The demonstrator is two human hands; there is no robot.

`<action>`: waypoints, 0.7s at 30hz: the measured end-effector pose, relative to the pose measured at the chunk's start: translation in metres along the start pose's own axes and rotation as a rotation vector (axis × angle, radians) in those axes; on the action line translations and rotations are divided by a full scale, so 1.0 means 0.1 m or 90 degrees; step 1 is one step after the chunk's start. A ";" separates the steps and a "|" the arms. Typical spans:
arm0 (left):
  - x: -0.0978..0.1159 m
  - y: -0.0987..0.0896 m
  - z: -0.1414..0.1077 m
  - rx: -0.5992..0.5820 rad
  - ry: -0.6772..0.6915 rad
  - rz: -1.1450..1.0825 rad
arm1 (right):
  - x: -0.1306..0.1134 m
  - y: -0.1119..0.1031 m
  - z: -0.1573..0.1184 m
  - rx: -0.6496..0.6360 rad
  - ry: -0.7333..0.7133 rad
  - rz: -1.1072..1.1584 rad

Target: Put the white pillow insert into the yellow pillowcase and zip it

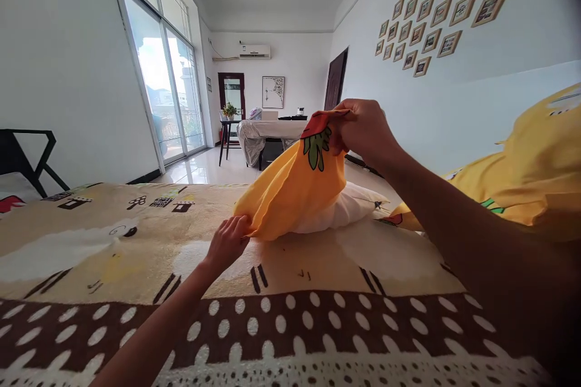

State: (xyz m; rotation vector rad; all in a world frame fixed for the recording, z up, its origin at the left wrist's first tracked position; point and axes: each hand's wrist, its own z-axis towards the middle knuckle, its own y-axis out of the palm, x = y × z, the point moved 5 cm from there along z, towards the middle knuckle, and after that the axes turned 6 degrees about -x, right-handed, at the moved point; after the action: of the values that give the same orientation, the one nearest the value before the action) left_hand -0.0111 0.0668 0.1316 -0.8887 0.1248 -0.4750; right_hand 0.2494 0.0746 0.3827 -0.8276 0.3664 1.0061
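Note:
A yellow pillowcase (285, 196) with a red and green print is stretched between my two hands above the bed. My left hand (230, 239) is closed on its lower left corner, close to the blanket. Higher up, my right hand (365, 130) pinches the upper right edge and lifts it. A white pillow (338, 216) shows under the raised cloth and sticks out to the right; how much of it lies inside the case is hidden. Beneath everything spreads a beige and brown patterned blanket (290, 269).
More yellow printed bedding (540, 163) is heaped at the right. A black chair frame (31, 151) stands at the left edge. Beyond the bed are a covered table (272, 129), a small dark table with a plant (230, 110), and sliding glass doors (166, 78).

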 end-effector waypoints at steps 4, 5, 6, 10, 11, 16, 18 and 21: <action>-0.07 0.02 0.16 0.046 -0.080 -0.003 | -0.08 -0.10 0.00 -0.018 0.014 -0.043; -0.10 0.00 0.19 0.050 -0.092 -0.013 | -0.07 -0.14 0.01 -0.019 0.013 -0.059; -0.13 -0.03 0.22 0.049 -0.097 -0.028 | -0.04 -0.18 0.02 -0.015 0.014 -0.074; -0.22 -0.21 0.23 0.033 -0.086 -0.088 | 0.09 -0.38 0.06 0.027 0.037 -0.103; -0.22 -0.28 0.22 0.036 -0.085 -0.092 | 0.11 -0.43 0.07 0.039 0.045 -0.097; -0.13 -0.68 0.33 0.087 -0.046 -0.048 | 0.13 -0.62 0.10 0.104 0.061 -0.042; -0.09 -0.83 0.42 0.154 -0.026 -0.015 | 0.11 -0.68 0.11 0.126 0.048 -0.012; -0.10 -0.92 0.54 0.202 -0.054 -0.012 | 0.10 -0.74 0.12 0.152 0.018 0.010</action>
State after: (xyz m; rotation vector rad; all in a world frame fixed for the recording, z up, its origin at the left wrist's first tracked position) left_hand -0.0361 0.0610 0.2360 -0.5976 -0.0360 -0.4586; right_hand 0.3173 0.0695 0.4166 -0.6243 0.5077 0.9443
